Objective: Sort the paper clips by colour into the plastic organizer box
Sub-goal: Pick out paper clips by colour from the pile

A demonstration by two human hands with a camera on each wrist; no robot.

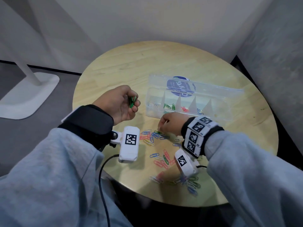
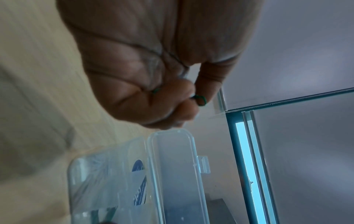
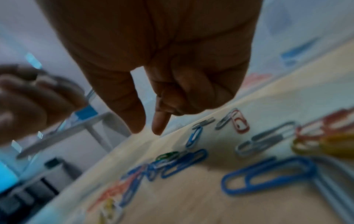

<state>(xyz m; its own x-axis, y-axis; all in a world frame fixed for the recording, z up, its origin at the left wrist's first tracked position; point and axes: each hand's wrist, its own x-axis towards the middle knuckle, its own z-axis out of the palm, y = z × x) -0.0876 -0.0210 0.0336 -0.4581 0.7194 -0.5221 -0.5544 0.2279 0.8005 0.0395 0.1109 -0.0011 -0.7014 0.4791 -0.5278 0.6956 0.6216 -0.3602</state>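
Observation:
My left hand [image 1: 126, 104] hovers palm-up left of the box and grips a small bunch of green paper clips [image 1: 132, 102]; one green loop [image 2: 200, 100] shows between its curled fingers. The clear organizer box [image 1: 150, 112] sits open on the round table, holding white clips [image 1: 154, 104], green clips [image 1: 168, 106], red clips [image 1: 185, 109] and blue clips [image 1: 199, 111] in separate compartments. My right hand [image 1: 159, 126] reaches down over the loose mixed pile [image 1: 154, 136]. Its thumb and forefinger [image 3: 159, 128] point at the table, apart, with nothing between them, just above a green clip [image 3: 167, 155].
More mixed clips lie in heaps nearer me [image 1: 164, 159] and at the table's front edge [image 1: 188, 182]. The box lid [image 2: 172, 166] stands open behind the compartments. A white stand base [image 1: 27, 94] sits on the floor at left. Walls close in behind and to the right.

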